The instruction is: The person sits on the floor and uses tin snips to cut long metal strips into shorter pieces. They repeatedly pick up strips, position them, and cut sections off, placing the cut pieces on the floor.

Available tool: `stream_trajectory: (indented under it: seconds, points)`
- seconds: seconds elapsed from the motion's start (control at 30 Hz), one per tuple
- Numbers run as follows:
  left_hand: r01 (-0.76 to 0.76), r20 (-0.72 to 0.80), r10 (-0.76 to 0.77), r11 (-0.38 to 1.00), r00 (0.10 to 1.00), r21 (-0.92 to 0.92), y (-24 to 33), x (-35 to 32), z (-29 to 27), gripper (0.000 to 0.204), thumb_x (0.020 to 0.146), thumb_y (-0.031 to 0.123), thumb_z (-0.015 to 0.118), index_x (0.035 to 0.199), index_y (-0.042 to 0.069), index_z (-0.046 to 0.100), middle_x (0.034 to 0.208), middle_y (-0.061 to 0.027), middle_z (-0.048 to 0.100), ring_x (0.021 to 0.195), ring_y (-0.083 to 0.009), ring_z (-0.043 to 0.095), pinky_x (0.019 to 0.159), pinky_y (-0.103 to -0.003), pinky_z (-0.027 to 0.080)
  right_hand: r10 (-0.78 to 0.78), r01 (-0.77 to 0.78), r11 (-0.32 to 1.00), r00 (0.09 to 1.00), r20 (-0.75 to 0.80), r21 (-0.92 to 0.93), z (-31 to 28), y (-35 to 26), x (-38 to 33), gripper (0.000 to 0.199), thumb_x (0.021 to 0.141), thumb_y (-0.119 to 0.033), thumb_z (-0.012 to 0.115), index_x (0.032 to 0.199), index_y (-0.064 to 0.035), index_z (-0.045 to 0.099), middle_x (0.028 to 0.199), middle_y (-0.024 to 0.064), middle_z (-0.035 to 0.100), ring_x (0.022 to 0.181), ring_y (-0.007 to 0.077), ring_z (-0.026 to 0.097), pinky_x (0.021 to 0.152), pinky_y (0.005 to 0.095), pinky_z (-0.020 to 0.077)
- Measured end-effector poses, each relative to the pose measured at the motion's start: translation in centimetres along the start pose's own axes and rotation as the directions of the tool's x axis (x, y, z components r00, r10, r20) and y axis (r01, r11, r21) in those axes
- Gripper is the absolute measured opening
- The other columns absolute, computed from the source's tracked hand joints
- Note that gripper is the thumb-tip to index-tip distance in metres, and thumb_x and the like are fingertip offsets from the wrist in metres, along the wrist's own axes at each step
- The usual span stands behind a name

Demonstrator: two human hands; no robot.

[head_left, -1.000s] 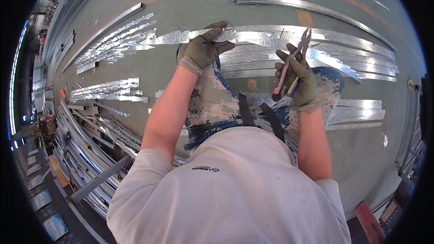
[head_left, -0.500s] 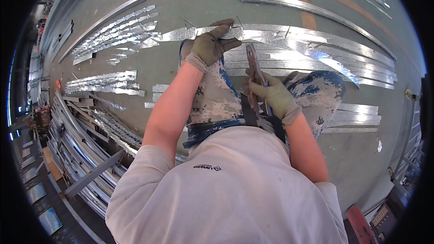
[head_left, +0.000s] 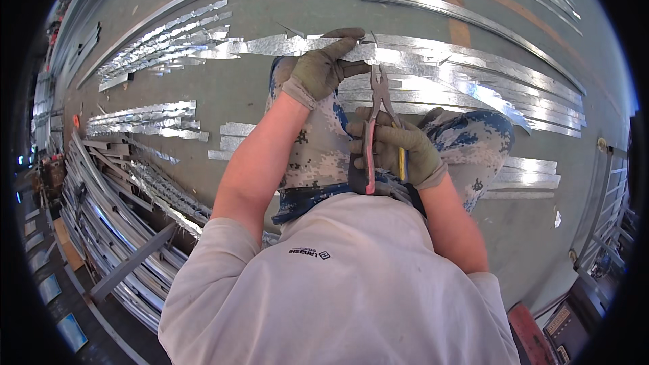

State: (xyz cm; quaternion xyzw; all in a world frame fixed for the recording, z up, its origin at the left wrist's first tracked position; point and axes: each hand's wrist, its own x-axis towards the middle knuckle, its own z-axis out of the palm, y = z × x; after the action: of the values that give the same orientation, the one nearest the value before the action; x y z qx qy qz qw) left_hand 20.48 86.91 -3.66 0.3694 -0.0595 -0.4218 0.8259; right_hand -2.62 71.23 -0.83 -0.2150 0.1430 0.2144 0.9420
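Note:
My gloved left hand [head_left: 319,73] is closed around a long thin shiny metal strip [head_left: 274,45], which runs crosswise in front of me above my knees. Thin slivers of metal stick up from the strip near my fingers. In my gloved right hand [head_left: 414,151] is a pair of pliers [head_left: 380,94] with one red handle and one yellow-and-blue handle. Its handles are spread apart, and its jaws point away from me, close to the strip just right of my left fingers. Whether the jaws touch the metal I cannot tell.
Flat metal strips [head_left: 541,98] lie side by side under and right of my work. Twisted strips [head_left: 145,119] lie on the floor to the left. A long metal channel [head_left: 466,15] lies beyond. At the lower left, bent metal lengths [head_left: 111,213] fill a rack.
My right hand has turned the pliers so both handles show, and they are spread wider. The left hand has shifted slightly right along the strip.

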Motion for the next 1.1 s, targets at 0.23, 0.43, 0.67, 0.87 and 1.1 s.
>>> stream_trajectory:
  seconds: [0.23, 0.43, 0.67, 0.87, 1.1]
  points:
    - [-0.052, 0.118, 0.052, 0.999, 0.992, -0.004, 0.1, -0.4, -0.6, 0.033, 0.113, 0.011, 0.067, 0.144, 0.0, 0.07, 0.141, -0.0138, 0.073, 0.125, -0.0326, 0.076, 0.106, -0.056, 0.07, -0.027, 0.021, 0.996, 0.997, 0.074, 0.087, -0.5, 0.7, 0.6, 0.068, 0.102, -0.018, 0.079, 0.163, -0.0037, 0.051, 0.15, 0.0229, 0.07, 0.127, 0.0416, 0.075, 0.106, 0.0568, 0.0643]
    - [-0.011, 0.099, 0.014, 0.999, 0.995, -0.035, 0.0, 0.0, -1.3, 0.035, 0.113, 0.011, 0.066, 0.147, 0.001, 0.067, 0.148, -0.0104, 0.069, 0.123, -0.0341, 0.078, 0.106, -0.056, 0.069, 0.005, -0.009, 0.999, 0.997, 0.083, 0.045, -1.7, 1.0, -0.3, 0.067, 0.103, -0.017, 0.076, 0.164, -0.0031, 0.052, 0.153, 0.0222, 0.069, 0.134, 0.0369, 0.072, 0.11, 0.0531, 0.061]
    - [-0.017, 0.066, 0.018, 1.0, 0.998, -0.01, -0.4, 0.2, -1.2, 0.033, 0.114, 0.011, 0.065, 0.146, 0.003, 0.067, 0.148, -0.0093, 0.069, 0.118, -0.0356, 0.08, 0.107, -0.055, 0.07, -0.035, 0.02, 0.994, 0.989, 0.145, 0.105, -2.9, 0.2, 0.6, 0.072, 0.101, -0.021, 0.079, 0.165, 0.0002, 0.052, 0.15, 0.0233, 0.07, 0.128, 0.0333, 0.076, 0.107, 0.0503, 0.0634]
    - [-0.021, 0.034, 0.021, 1.0, 0.999, 0.013, -0.5, 0.3, -1.2, 0.033, 0.115, 0.012, 0.065, 0.146, 0.001, 0.067, 0.148, -0.0103, 0.069, 0.122, -0.0355, 0.079, 0.105, -0.056, 0.071, -0.03, -0.011, 0.977, 0.982, 0.186, 0.213, -3.9, 0.6, 1.0, 0.073, 0.103, -0.021, 0.077, 0.164, 0.0057, 0.045, 0.14, 0.0283, 0.073, 0.115, 0.0421, 0.081, 0.086, 0.0582, 0.0713]
    - [-0.019, 0.037, 0.017, 0.999, 0.999, 0.034, -0.8, 0.6, -0.7, 0.034, 0.115, 0.012, 0.064, 0.148, 0.001, 0.066, 0.145, -0.0106, 0.071, 0.125, -0.0312, 0.077, 0.106, -0.057, 0.07, -0.004, -0.026, 0.977, 0.99, 0.141, 0.212, -3.6, 1.2, 1.3, 0.072, 0.104, -0.034, 0.081, 0.157, 0.0067, 0.053, 0.112, 0.0132, 0.078, 0.084, 0.0279, 0.079, 0.07, 0.0452, 0.0672]
